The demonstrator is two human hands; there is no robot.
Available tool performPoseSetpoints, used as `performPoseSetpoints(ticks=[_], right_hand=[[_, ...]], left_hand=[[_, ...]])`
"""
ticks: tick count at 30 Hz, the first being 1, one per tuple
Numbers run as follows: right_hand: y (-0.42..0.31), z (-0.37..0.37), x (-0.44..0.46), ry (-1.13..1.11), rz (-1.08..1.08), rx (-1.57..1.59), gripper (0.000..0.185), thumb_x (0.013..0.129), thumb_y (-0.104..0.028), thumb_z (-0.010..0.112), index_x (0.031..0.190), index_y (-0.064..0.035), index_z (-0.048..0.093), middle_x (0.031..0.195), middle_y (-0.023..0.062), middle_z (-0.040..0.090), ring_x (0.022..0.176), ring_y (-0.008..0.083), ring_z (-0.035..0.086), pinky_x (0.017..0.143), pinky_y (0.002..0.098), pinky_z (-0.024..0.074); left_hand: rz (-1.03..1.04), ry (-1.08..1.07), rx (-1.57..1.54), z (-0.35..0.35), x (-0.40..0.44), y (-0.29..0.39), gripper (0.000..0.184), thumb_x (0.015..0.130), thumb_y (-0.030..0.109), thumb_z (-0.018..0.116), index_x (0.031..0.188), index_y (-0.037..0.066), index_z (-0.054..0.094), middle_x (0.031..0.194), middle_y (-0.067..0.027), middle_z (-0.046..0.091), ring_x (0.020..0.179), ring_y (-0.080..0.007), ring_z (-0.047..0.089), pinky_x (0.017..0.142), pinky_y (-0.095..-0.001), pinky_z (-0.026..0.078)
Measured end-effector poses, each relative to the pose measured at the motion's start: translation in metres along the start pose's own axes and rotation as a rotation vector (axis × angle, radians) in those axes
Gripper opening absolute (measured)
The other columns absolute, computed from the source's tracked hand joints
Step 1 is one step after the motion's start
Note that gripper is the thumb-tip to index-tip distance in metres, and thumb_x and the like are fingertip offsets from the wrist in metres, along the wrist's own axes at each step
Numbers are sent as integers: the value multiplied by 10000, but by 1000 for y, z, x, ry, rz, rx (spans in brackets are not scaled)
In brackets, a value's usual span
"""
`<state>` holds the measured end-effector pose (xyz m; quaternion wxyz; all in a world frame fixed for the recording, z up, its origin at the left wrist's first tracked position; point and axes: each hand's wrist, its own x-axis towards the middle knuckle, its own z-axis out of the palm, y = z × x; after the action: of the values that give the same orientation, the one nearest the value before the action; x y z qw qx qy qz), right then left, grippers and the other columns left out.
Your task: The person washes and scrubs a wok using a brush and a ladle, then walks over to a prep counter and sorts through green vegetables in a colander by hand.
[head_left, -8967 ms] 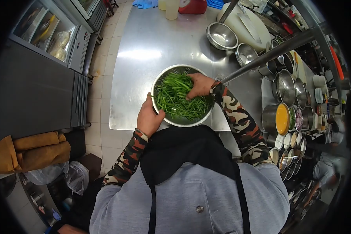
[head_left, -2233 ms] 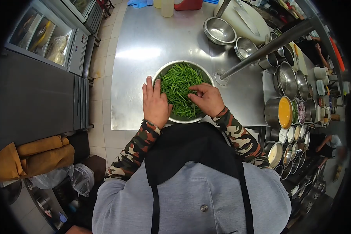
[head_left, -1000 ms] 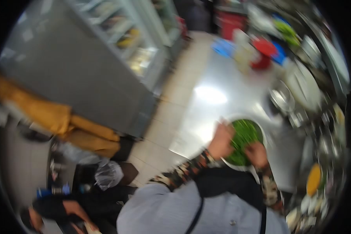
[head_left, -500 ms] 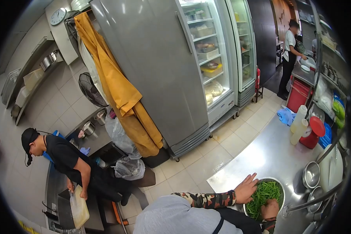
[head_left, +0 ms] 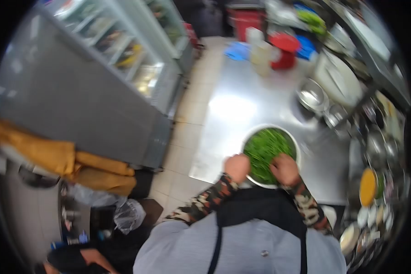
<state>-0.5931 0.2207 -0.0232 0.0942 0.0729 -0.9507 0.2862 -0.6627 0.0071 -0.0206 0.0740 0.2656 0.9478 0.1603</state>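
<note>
A round metal bowl (head_left: 298,150) full of thin, cut green vegetable pieces (head_left: 266,150), which look like green beans, stands on the steel worktop in front of me. My left hand (head_left: 237,168) is closed at the bowl's near left rim, its fingertips hidden. On the right side, inside the rim, my right hand (head_left: 285,170) curls down into the greens, which partly cover its fingers. Camouflage sleeves cover both forearms. Motion blur softens the view.
Farther along the steel worktop (head_left: 214,150) are squeeze bottles (head_left: 260,57), a blue cloth (head_left: 237,51) and a red container (head_left: 285,50). Small metal bowls (head_left: 312,95) lie to the right. Glass-door fridges (head_left: 123,50) line the aisle at left. A co-worker's arm (head_left: 98,260) shows at lower left.
My view has swung right and down over the bowl. My left hand, earlier spread at the rim, is now closed there. My right hand stays in the greens.
</note>
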Motion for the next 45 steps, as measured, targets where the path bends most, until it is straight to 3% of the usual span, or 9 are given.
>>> performPoseSetpoints(ticks=[9, 15, 17, 21, 25, 28, 35, 38, 45], right_hand=[[-15, -45, 0, 45, 412, 297, 160, 823, -175, 664, 865, -25, 702, 787, 121, 611, 776, 277, 637, 708, 361, 508], [-18, -41, 0, 145, 282, 371, 179, 832, -140, 676, 947, -7, 712, 849, 112, 625, 764, 228, 638, 703, 320, 507], [-22, -41, 1, 132, 360, 568, 171, 831, -94, 707, 981, -14, 722, 784, 28, 600, 703, 102, 571, 657, 255, 463], [-36, -49, 10, 60, 426, 790, 164, 829, -107, 736, 960, -8, 724, 753, -7, 585, 701, 66, 543, 654, 232, 451], [-31, -46, 11, 103, 446, 798, 186, 812, -144, 757, 935, -8, 722, 751, 13, 596, 694, 91, 560, 665, 234, 470], [-18, -36, 5, 104, 401, 611, 198, 798, -155, 752, 927, -9, 718, 788, 56, 623, 718, 127, 602, 679, 258, 499], [-9, -41, 0, 165, 436, 450, 167, 797, -127, 716, 916, -11, 715, 833, 88, 640, 748, 178, 637, 708, 298, 517], [-6, -40, -7, 184, 473, 488, 177, 795, -137, 715, 924, -15, 715, 844, 91, 643, 743, 186, 635, 704, 306, 515], [-2, -48, -20, 209, 459, 253, 187, 798, -148, 704, 932, -19, 708, 830, 105, 626, 743, 224, 636, 699, 332, 511]], left_hand=[[238, 476, -292, -51, -1, 32, 59, 752, 101, 719, 780, 58, 691, 669, -65, 588, 591, -218, 592, 556, -335, 487], [-85, 228, -1154, -23, 4, 33, 119, 842, 82, 717, 916, -10, 703, 732, 17, 604, 631, -41, 523, 575, -204, 437], [-113, 184, -1196, -24, 4, 34, 119, 850, 73, 707, 923, -20, 699, 742, 24, 608, 638, -32, 517, 571, -200, 432], [-189, 68, -1319, -26, 2, 33, 123, 852, 48, 695, 950, -25, 687, 735, 45, 595, 648, -15, 498, 575, -185, 417], [-46, -17, -1224, -22, 0, 21, 164, 818, 39, 687, 971, -17, 680, 776, -13, 625, 676, -86, 560, 614, -236, 459], [35, 61, -401, -30, 5, 10, 294, 743, 109, 653, 1016, 4, 681, 1056, -186, 629, 920, -337, 610, 788, -402, 508], [227, 203, -319, -10, 33, 18, 373, 777, 158, 665, 1131, 42, 661, 1210, -176, 595, 1019, -345, 617, 881, -404, 510], [326, -145, -268, -20, 28, 26, 354, 787, 136, 643, 1136, 85, 661, 1215, -105, 602, 942, -317, 645, 805, -393, 532], [354, -132, -192, -33, 6, 15, 268, 746, 72, 589, 983, 103, 710, 1079, -87, 647, 845, -306, 656, 738, -417, 539]])
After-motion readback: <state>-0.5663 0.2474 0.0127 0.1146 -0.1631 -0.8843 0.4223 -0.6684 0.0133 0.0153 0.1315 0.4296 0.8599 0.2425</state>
